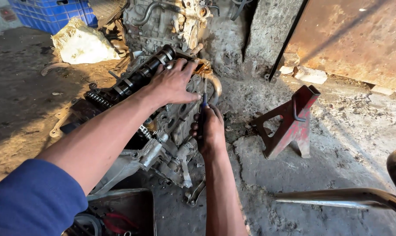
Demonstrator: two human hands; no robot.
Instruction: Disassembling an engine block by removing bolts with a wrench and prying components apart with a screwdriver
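Fingers [185,70] of left hand [174,85] spread flat on the engine [163,131], beside the dark camshaft [139,76]. Right hand [211,129] wrapped tight round a screwdriver [204,94], tip up against the engine's edge. Engine lies on dirty concrete; red jack stand [289,122] right, chrome bar [337,199] nearer, blue crate [54,13] far left.

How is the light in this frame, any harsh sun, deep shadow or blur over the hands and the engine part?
Head view: hard sunlight strikes the left hand, the camshaft and the white block; the right hand gripping the screwdriver sits in softer shade, still readable; the floor is evenly lit; the curved metal bar shows glare; edges bend slightly from the wide lens.
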